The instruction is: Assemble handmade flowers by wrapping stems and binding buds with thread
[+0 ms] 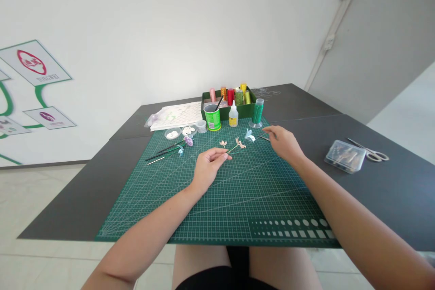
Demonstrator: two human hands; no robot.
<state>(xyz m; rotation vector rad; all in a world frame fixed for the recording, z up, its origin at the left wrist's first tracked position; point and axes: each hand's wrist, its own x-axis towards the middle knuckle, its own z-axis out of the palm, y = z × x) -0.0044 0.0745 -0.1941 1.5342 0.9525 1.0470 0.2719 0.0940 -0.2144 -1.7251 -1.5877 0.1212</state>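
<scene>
My left hand pinches the thin green stem of a small artificial flower with pale pink petals. Another pale pink bloom shows just above my fingers. Off to the right, my right hand is raised over the mat with thumb and fingertips drawn together; anything between them is too fine to make out. Below its fingertips, a slim metal tool is partly hidden by the hand. Between both hands, farther back, lies a light blue flower. A spool of green thread stands behind my right hand.
A green cutting mat covers the table's middle. Behind are a green can, a glue bottle and a box of thread spools. Left lie a purple flower and dishes; right, a plastic case and scissors.
</scene>
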